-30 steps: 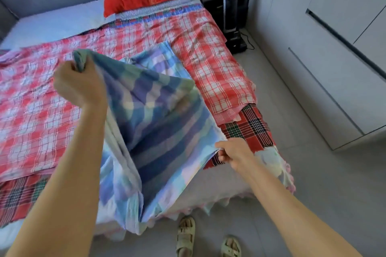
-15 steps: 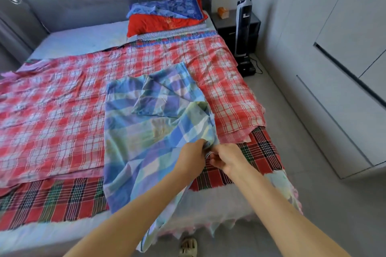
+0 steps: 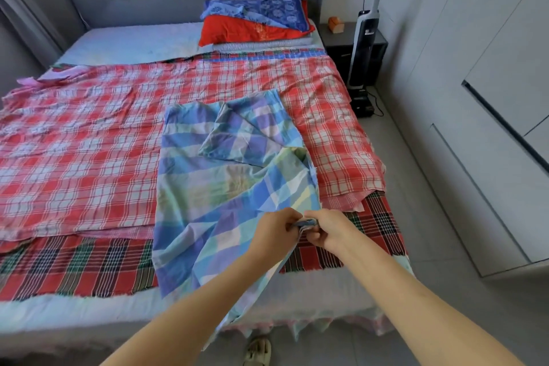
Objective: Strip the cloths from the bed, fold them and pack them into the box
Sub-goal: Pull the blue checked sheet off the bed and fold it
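Now my left grip (image 3: 276, 230) has come down from where it hung high a second ago, and it meets my right grip (image 3: 325, 230) at the near side of the bed (image 3: 133, 41). Both are curled tight, fingers and thumbs pinching the same bunched corner of the blue checked cloth (image 3: 231, 175); the two touch.

That cloth, which was stretched in the air between them, now lies doubled on top of the red checked cloth (image 3: 89, 151), its near end trailing over the mattress edge under my forearms. A loose flap is turned over toward its far end, and the surface is rumpled.

I judge the first fold made and the corners matched. It wants smoothing and folding again before it is small enough to pack. The red checked cloth and the dark tartan cloth (image 3: 74, 264) beneath it are yet to be stripped, and I see no box, so most of the job remains.
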The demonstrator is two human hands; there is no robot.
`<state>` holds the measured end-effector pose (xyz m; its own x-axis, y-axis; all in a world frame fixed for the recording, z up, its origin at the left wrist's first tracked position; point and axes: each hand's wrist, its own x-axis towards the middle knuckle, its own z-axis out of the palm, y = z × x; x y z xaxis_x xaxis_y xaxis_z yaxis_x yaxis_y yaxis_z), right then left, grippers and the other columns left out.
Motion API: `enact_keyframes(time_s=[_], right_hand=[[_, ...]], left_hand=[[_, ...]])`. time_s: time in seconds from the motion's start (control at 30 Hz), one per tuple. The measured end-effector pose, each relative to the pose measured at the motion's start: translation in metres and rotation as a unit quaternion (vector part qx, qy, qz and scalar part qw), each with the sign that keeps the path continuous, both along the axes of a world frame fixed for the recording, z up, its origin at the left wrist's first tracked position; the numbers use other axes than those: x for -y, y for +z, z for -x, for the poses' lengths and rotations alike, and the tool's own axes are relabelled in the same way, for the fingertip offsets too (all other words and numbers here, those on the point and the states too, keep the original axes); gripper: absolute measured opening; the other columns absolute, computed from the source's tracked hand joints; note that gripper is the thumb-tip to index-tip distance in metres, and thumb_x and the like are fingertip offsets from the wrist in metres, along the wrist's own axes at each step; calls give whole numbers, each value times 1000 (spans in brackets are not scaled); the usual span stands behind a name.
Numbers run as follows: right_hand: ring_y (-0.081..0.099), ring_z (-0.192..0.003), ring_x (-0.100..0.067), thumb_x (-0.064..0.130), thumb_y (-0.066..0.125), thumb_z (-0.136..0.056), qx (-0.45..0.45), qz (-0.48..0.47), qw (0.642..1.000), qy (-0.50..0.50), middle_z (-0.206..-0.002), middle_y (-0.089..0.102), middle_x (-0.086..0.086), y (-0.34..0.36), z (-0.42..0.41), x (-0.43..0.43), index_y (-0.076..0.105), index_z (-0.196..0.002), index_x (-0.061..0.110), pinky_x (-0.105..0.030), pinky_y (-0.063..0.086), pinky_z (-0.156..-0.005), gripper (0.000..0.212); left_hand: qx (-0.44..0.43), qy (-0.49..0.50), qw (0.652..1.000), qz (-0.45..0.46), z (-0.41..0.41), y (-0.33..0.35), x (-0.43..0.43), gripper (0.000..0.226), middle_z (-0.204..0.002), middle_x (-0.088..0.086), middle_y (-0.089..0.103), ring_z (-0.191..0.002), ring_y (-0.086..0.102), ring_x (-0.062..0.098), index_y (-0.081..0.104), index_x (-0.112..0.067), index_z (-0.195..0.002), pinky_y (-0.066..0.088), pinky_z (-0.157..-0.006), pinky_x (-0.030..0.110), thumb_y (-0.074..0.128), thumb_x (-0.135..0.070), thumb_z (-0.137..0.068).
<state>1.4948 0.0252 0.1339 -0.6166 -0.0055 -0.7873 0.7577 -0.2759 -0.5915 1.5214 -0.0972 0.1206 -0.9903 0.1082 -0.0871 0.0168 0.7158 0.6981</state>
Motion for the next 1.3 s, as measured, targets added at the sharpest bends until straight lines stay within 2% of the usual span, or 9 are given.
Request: enact_keyframes(time_s=[0.13, 0.27, 0.47, 0.7, 0.83, 0.93, 1.07, 1.2, 1.3], right_hand=[[27, -27, -4, -3, 47, -95, -48, 93, 994, -6, -63, 36, -6, 30, 15, 14, 45, -76, 5, -13, 23, -28, 20], [27, -27, -3, -2, 45, -95, -113, 145, 983, -5, -50, 38, -2, 97, 44, 25, 47, -75, 6, -14, 22, -27, 22], [29, -27, -5, -7, 35, -93, -184, 211, 960, -20, -39, 38, -1, 204, 84, 55, 43, -63, 9, -12, 24, -28, 35], [29, -24, -5, -8, 27, -93, -232, 250, 940, 10, -35, 32, 0, 272, 112, 101, 36, -60, 11, -11, 22, -27, 39], [28, -23, -7, -13, 36, -63, -255, 245, 936, 5, -33, 31, 0, 299, 119, 106, 39, -44, 8, -12, 21, -27, 29], [28, -24, -8, -20, 41, -44, -273, 255, 927, -34, -34, 31, -1, 313, 128, 97, 38, -40, 7, -12, 20, -27, 28], [29, -25, -9, -20, 42, -17, -279, 259, 924, -31, -35, 31, -1, 318, 141, 78, 38, -35, 6, -13, 19, -27, 31], [25, -22, -8, -20, 36, -45, -251, 216, 943, -38, -33, 29, -1, 298, 143, 73, 35, -49, 10, -14, 19, -26, 30], [21, -20, -8, -10, 27, -56, -233, 205, 948, -70, -31, 26, -1, 276, 141, 65, 29, -59, 13, -16, 20, -27, 24]], left_hand=[[-55, 81, 995, -3, 3, 2, 28, 18, -60, 3, 53, -59, 48, 23, 58, -6, -73, 30, -54, 32, 59, -23, -79], [-90, 186, 978, 23, 10, 6, 84, 7, -61, 5, 56, -61, 52, 27, 58, -5, -70, 32, -55, 34, 60, -1, -74], [-98, 338, 930, 101, 1, 38, 177, 20, -56, 1, 46, -54, 42, 26, 48, -11, -62, 19, -45, 31, 55, 6, -72], [-47, 451, 890, 46, -7, 53, 233, 23, -59, 6, 58, -56, 56, 27, 57, -13, -64, 43, -47, 31, 52, 2, -81], [15, 512, 859, 10, -29, 46, 260, 17, -65, 10, 61, -62, 59, 26, 65, -2, -75, 53, -57, 33, 53, -4, -87], [53, 560, 827, -13, -58, 40, 285, 16, -73, 17, 62, -67, 57, 30, 65, 2, -80, 45, -58, 33, 57, -9, -87], [85, 627, 770, -79, -105, 31, 333, 23, -68, 20, 64, -62, 61, 33, 61, 5, -63, 52, -55, 39, 62, -7, -83], [131, 615, 736, -248, -124, 51, 359, 10, -72, 20, 58, -51, 58, 32, 54, 9, -86, 45, -31, 26, 49, 2, -91], [135, 578, 686, -421, -136, 74, 362, 12, -77, 14, 48, -50, 58, 25, 46, 3, -106, 54, -44, 25, 38, -2, -99]])
